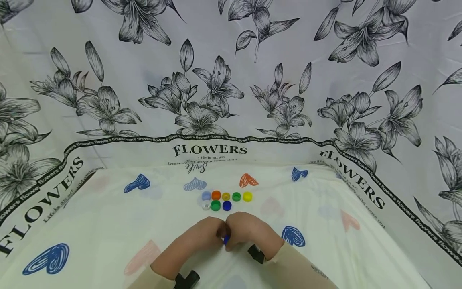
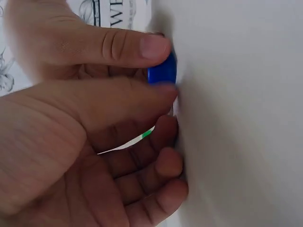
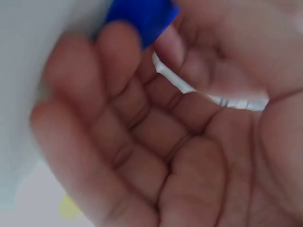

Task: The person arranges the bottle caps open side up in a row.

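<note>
In the head view my left hand (image 1: 210, 233) and right hand (image 1: 242, 229) meet low over the cloth, fingertips together. Between them is a small blue cap (image 1: 226, 240), mostly hidden by the fingers. The left wrist view shows the blue cap (image 2: 162, 74) close to the cloth, pinched at one edge by the left thumb and at the other by the right thumb. The left hand's other fingers curl beneath. In the right wrist view part of the blue cap (image 3: 144, 19) shows past the curled fingertips of the right hand.
Beyond the hands several coloured caps stand in two rows, among them an orange cap (image 1: 216, 195), a yellow cap (image 1: 247, 196), a clear cap (image 1: 206, 205) and another blue cap (image 1: 227, 206). A heart-printed white cloth (image 1: 108, 224) covers the surface. Flower-printed curtains (image 1: 216, 36) hang behind.
</note>
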The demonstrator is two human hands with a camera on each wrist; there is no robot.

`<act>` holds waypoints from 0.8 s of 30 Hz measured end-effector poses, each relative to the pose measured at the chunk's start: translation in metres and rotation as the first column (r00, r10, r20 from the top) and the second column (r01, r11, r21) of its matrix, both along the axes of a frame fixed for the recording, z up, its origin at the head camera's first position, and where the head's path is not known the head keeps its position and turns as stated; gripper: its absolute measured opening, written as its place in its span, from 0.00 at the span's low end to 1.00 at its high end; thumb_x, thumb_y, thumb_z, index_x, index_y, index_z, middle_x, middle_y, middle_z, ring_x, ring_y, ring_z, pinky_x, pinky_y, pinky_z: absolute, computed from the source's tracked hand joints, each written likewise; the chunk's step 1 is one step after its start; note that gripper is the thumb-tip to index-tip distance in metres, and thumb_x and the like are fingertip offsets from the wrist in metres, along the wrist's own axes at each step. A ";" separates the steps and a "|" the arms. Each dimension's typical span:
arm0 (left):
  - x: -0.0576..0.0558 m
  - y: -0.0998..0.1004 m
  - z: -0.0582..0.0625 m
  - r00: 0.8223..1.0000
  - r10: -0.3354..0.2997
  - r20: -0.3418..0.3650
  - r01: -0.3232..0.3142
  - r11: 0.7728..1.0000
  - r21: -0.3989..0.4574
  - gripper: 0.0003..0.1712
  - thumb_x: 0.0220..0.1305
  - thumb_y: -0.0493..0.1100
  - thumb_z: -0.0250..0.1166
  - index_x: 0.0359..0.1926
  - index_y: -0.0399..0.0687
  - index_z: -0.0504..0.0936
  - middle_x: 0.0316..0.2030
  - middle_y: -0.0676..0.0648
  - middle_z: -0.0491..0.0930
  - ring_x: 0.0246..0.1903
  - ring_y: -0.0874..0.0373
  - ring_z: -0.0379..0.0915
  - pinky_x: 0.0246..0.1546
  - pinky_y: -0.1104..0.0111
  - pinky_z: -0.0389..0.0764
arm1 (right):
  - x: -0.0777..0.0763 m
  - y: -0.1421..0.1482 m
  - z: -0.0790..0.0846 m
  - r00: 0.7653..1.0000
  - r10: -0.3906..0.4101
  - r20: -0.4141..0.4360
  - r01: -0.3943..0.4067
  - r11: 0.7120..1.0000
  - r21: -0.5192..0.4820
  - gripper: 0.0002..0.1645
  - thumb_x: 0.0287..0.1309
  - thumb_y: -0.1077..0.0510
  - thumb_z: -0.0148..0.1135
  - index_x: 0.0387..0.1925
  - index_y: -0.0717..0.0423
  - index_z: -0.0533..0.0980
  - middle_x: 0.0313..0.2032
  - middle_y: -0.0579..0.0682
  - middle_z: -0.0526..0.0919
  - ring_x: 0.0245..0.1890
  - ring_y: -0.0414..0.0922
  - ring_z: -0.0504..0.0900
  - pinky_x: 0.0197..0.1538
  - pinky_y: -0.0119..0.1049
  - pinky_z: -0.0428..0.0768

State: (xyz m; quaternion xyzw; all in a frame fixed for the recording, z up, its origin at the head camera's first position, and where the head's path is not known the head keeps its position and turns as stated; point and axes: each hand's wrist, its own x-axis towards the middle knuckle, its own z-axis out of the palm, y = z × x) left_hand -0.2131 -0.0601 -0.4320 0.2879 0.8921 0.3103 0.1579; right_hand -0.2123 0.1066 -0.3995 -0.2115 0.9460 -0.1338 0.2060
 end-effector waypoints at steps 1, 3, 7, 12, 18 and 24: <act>0.000 0.001 0.001 1.000 0.001 0.004 -0.001 1.000 0.004 0.09 0.57 0.30 0.72 0.35 0.46 0.82 0.26 0.55 0.76 0.28 0.59 0.68 0.33 0.66 0.74 | -0.002 0.005 0.000 1.000 0.001 0.016 0.000 0.999 -0.034 0.18 0.47 0.50 0.83 0.35 0.52 0.83 0.25 0.40 0.78 0.27 0.39 0.74 0.35 0.33 0.76; -0.002 0.004 0.001 1.000 0.006 0.003 -0.006 1.000 0.009 0.07 0.59 0.34 0.74 0.35 0.45 0.83 0.26 0.54 0.76 0.28 0.59 0.69 0.33 0.67 0.74 | -0.008 0.015 0.001 0.999 0.016 0.049 -0.011 0.995 -0.100 0.16 0.51 0.52 0.81 0.38 0.53 0.85 0.26 0.40 0.79 0.27 0.39 0.75 0.35 0.32 0.77; -0.011 0.014 0.000 0.994 0.101 0.042 -0.103 0.993 0.056 0.06 0.65 0.40 0.71 0.39 0.41 0.87 0.26 0.54 0.79 0.27 0.59 0.72 0.32 0.67 0.77 | -0.022 0.032 0.003 0.995 0.027 0.094 -0.007 0.979 -0.205 0.07 0.63 0.57 0.71 0.39 0.56 0.87 0.25 0.43 0.81 0.25 0.39 0.76 0.32 0.32 0.75; -0.023 0.025 -0.015 0.958 0.275 0.077 -0.284 0.946 0.158 0.12 0.72 0.41 0.64 0.37 0.40 0.91 0.24 0.52 0.80 0.26 0.58 0.72 0.28 0.67 0.73 | -0.034 0.038 -0.005 0.983 -0.154 0.100 0.176 0.945 -0.277 0.10 0.73 0.61 0.59 0.41 0.62 0.84 0.24 0.49 0.82 0.24 0.42 0.79 0.30 0.33 0.76; -0.017 0.028 -0.023 0.937 0.343 0.066 -0.349 0.925 0.150 0.13 0.70 0.38 0.63 0.48 0.32 0.87 0.42 0.42 0.87 0.41 0.49 0.80 0.50 0.51 0.81 | -0.037 0.028 -0.014 0.920 -0.378 0.102 0.390 0.864 -0.320 0.12 0.72 0.60 0.58 0.50 0.64 0.78 0.25 0.50 0.80 0.23 0.42 0.78 0.30 0.33 0.75; -0.012 0.037 -0.020 0.949 0.314 -0.036 -0.306 0.942 0.136 0.07 0.66 0.33 0.60 0.32 0.36 0.82 0.26 0.45 0.77 0.26 0.54 0.72 0.29 0.65 0.74 | -0.038 0.029 -0.009 0.904 -0.424 0.057 0.415 0.837 -0.357 0.19 0.65 0.66 0.56 0.57 0.63 0.74 0.29 0.50 0.77 0.27 0.45 0.73 0.33 0.36 0.71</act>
